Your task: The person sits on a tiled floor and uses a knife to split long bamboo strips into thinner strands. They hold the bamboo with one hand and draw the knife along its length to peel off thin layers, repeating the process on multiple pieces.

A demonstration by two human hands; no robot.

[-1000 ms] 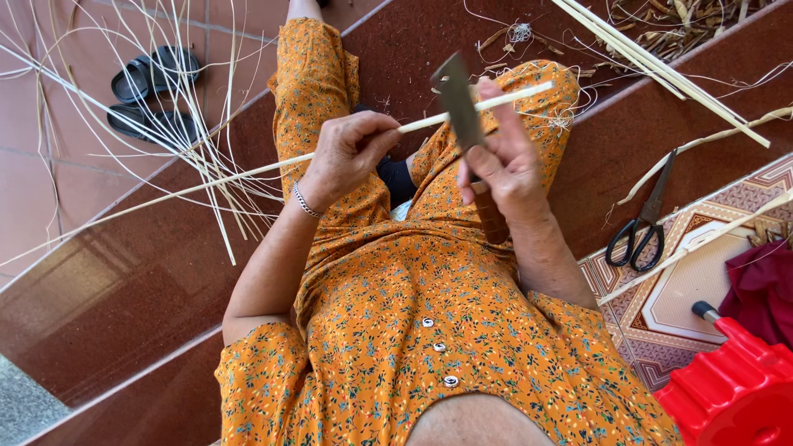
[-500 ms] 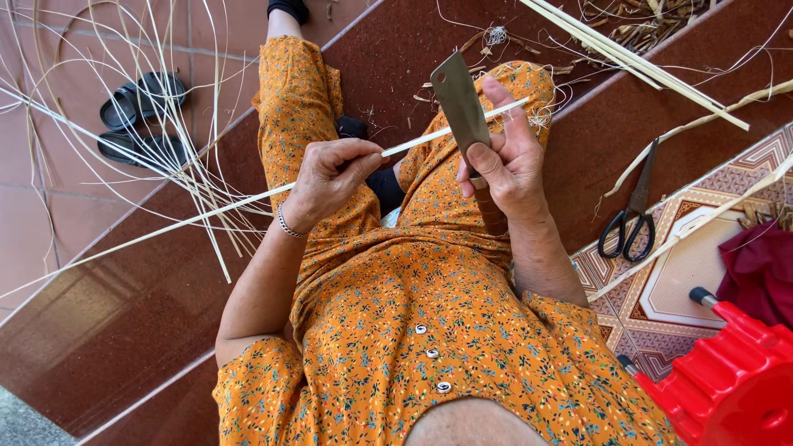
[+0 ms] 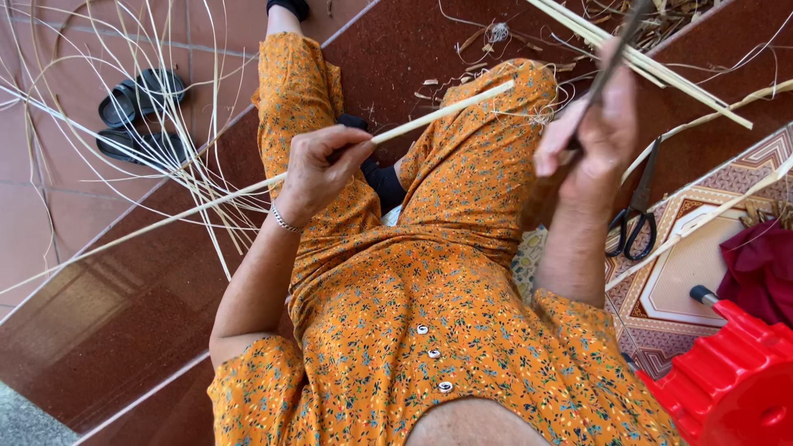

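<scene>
Head view: loose bamboo strips (image 3: 124,124) fan across the far-left floor. Left hand (image 3: 318,169) pinches one long bamboo strip (image 3: 438,113) across her lap, steadying it, while right hand (image 3: 591,136) clutches a blurred blade (image 3: 615,49) far right.

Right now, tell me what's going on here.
A person in an orange flowered outfit sits on dark red steps. The left hand grips a long pale bamboo strip that runs across the lap. The right hand is raised and holds a knife, blurred, its blade off the strip. Thin split strips fan out on the left near black sandals. Scissors lie on a patterned mat beside a red plastic stool.
</scene>
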